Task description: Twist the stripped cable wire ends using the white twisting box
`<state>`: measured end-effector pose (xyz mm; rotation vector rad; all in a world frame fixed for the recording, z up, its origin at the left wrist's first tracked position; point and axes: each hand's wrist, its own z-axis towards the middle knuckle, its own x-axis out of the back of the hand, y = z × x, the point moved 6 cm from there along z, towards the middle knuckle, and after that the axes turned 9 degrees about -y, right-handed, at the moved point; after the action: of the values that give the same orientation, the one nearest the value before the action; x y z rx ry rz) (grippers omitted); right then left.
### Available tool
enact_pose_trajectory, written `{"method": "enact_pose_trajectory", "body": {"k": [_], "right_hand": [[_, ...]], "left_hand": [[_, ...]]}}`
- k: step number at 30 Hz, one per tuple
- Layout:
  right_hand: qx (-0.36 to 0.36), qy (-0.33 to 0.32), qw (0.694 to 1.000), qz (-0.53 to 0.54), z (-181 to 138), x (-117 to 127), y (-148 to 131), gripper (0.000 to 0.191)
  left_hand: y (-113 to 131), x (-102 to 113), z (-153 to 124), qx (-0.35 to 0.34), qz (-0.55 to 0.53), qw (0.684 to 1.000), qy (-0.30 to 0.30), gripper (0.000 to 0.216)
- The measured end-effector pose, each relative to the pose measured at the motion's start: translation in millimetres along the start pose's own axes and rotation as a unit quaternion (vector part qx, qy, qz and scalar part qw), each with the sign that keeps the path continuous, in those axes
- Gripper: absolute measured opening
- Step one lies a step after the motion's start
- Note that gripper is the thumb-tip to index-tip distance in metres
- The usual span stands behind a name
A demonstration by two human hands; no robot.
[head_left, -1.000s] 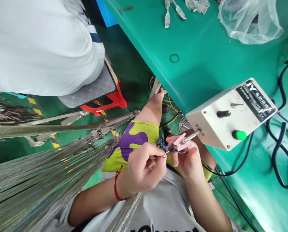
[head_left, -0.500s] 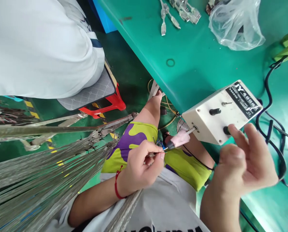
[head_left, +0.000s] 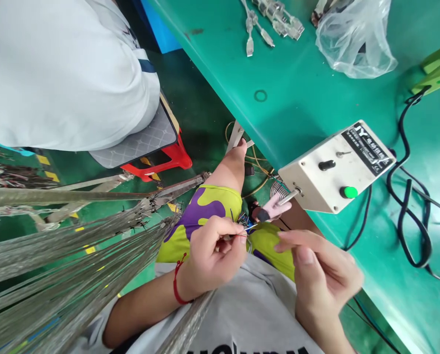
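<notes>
My left hand (head_left: 218,253) is closed in a pinch on thin wires (head_left: 249,227), whose ends, one red and one pale, stick out past my fingertips. Just beyond the tips is the shaft (head_left: 289,196) of a small motor box, wrapped in pink material (head_left: 277,206) with a black end (head_left: 264,215). The white motor box (head_left: 323,177) sits at the table edge and has a green button (head_left: 350,192), a black knob and a toggle switch. My right hand (head_left: 326,270) hovers in front of the box, fingers apart and bent, holding nothing I can see.
A bundle of long clear-jacketed cables (head_left: 94,265) hangs at the left. Clear USB plugs (head_left: 278,19) and a plastic bag (head_left: 356,44) lie on the green table (head_left: 220,59). Black cords (head_left: 404,231) run at the right. A person in a white top (head_left: 68,73) sits nearby.
My right hand has left the button and moved left and down towards my left hand. The button now shows green. The pink-wrapped shaft end looks turned; my left hand has barely moved.
</notes>
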<state>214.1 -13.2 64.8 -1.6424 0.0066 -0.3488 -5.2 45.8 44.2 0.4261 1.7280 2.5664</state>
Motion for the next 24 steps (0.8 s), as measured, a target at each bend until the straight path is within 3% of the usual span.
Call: {"method": "enact_pose_trajectory", "body": {"k": [2, 4, 7, 9, 15, 19, 24], "right_hand": [[0.002, -0.036, 0.999, -0.033, 11, -9, -4, 0.027], [-0.026, -0.112, 0.992, -0.045, 25, -19, -1, 0.040], [-0.065, -0.175, 0.982, 0.002, 41, -26, 8, 0.046], [-0.081, -0.164, 0.980, 0.080, 47, -27, 14, 0.043], [-0.132, -0.157, 0.941, 0.270, 56, -43, 24, 0.058], [-0.125, -0.142, 0.929, 0.318, 62, -52, 26, 0.055], [-0.086, -0.119, 0.943, 0.297, 67, -51, 30, 0.051]], "left_hand": [[3, 0, 0, -0.014, 0.008, 1.000, -0.002, 0.019], [6, -1, 2, -0.025, 0.019, 0.999, -0.004, 0.020], [9, 0, 5, -0.036, 0.043, 0.998, -0.001, 0.021], [10, -1, 7, -0.043, 0.052, 0.998, -0.004, 0.023], [10, -3, 10, -0.053, 0.045, 0.997, -0.018, 0.029], [10, -2, 13, -0.057, 0.048, 0.997, -0.002, 0.026], [8, -4, 17, -0.056, 0.037, 0.998, 0.002, 0.027]]}}
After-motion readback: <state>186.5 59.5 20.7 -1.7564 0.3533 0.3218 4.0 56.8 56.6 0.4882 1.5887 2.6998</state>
